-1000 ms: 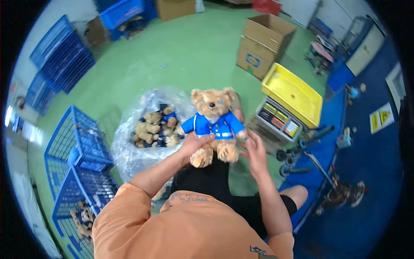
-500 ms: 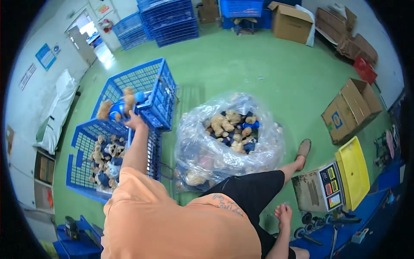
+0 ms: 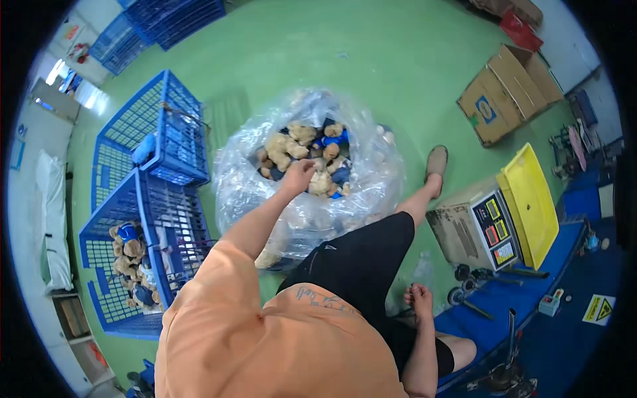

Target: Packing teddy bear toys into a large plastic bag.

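Note:
My left hand [image 3: 298, 177] reaches down into the mouth of a big clear plastic bag [image 3: 242, 199] filled with plush bears. Its fingers are apart beside a pale plush bear [image 3: 320, 183], their tips partly hidden among the toys; no bear is lifted in it. Around it lie tan bears [image 3: 284, 148], some dressed in dark or bright blue. My right hand [image 3: 419, 302] hangs low beside my leg with its fingers curled, and nothing shows in it. Left of the bag, a blue plastic crate [image 3: 109, 318] holds several bears, one in a bright blue top [image 3: 129, 232].
A second blue crate [image 3: 182, 142] stands just beyond, with something light blue [image 3: 144, 149] inside. On the right are a scale [image 3: 491, 229] with a yellow pan [image 3: 529, 205], an open cardboard box [image 3: 504, 99] and metal parts [image 3: 474, 298] on a blue surface.
My left hand has let go of the blue-dressed bear and moved right, from the crates to the bag. A blue-topped bear now shows in the near crate. The view has shifted.

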The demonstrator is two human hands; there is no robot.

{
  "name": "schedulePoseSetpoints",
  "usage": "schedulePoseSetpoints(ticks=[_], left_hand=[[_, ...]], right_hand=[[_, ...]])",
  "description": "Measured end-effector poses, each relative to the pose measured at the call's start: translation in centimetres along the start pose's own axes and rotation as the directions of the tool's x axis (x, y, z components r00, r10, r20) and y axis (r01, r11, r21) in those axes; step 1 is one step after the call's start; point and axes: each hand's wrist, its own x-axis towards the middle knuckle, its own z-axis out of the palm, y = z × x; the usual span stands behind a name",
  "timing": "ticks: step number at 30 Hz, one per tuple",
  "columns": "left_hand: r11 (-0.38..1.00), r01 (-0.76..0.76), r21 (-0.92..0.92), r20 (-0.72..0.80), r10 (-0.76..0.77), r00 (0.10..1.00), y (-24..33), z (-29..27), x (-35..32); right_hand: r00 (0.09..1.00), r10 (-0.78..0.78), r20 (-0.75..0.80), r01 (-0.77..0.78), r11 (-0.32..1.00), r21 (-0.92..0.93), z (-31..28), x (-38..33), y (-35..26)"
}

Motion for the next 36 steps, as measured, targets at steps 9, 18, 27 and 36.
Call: schedulePoseSetpoints(ticks=[9,18,27,36], left_hand=[[0.957,0.197,0.214,0.167,-0.235,0.958,-6.0,9.8,2.9],[0.855,0.309,0.416,0.257,-0.437,0.862,-8.8,14.5,1.1],[0.752,0.353,-0.556,-0.171,-0.52,0.837,0.9,1.6,0.5],[0.02,0.143,-0.99,0.14,0.361,0.922,21.0,-5.6,-3.8]], right_hand=[[0.99,0.101,-0.102,-0.103,0.995,-0.01,-1.0,-4.5,1.0],[0.979,0.17,-0.114,-0.178,0.982,-0.068,-0.8,-7.0,0.7],[0.996,0.084,-0.031,-0.087,0.993,-0.085,2.2,-3.1,-4.2],[0.907,-0.383,0.174,0.319,0.896,0.31,9.5,-6.0,-17.2]])
